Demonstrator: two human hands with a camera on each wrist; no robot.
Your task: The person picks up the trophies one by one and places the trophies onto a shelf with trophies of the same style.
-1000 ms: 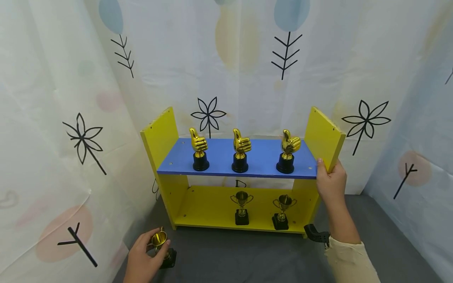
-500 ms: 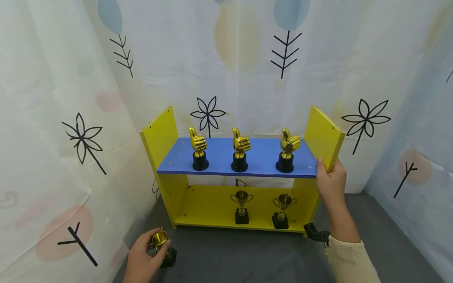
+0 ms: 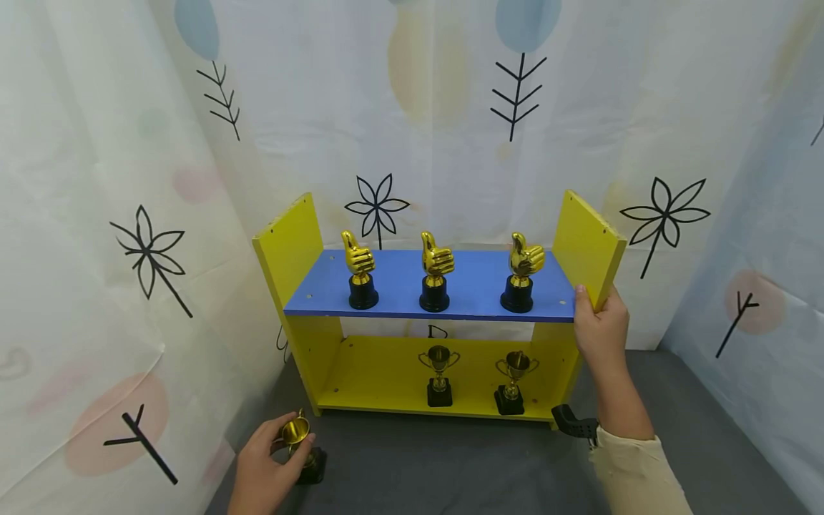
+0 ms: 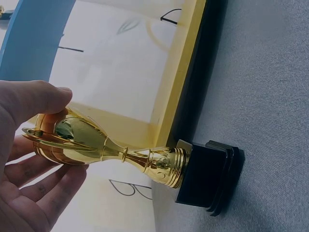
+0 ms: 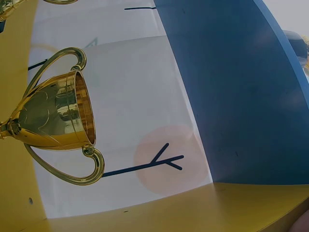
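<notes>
A gold trophy cup [image 4: 82, 140] on a black base is pinched at its bowl between the thumb and fingers of my left hand [image 3: 265, 461], in front of the shelf's left end. In the left wrist view its base is at or just above the grey surface; I cannot tell if it touches. My right hand [image 3: 604, 332] grips the yellow right side panel of the shelf [image 3: 589, 247] at the blue board's height. Two more trophy cups stand on the lower yellow board, one in the middle [image 3: 440, 375] and one at right [image 3: 511, 383].
On the blue upper board [image 3: 399, 279] stand three gold thumbs-up trophies: left [image 3: 362, 272], middle [image 3: 435, 272] and right [image 3: 520, 272]. Patterned white cloth [image 3: 309, 86] hangs behind and at both sides. Grey cloth [image 3: 438, 465] covers the surface before the shelf.
My left hand has shifted slightly right and up with the trophy cup. The right hand keeps its grip on the side panel. The head view has moved a little.
</notes>
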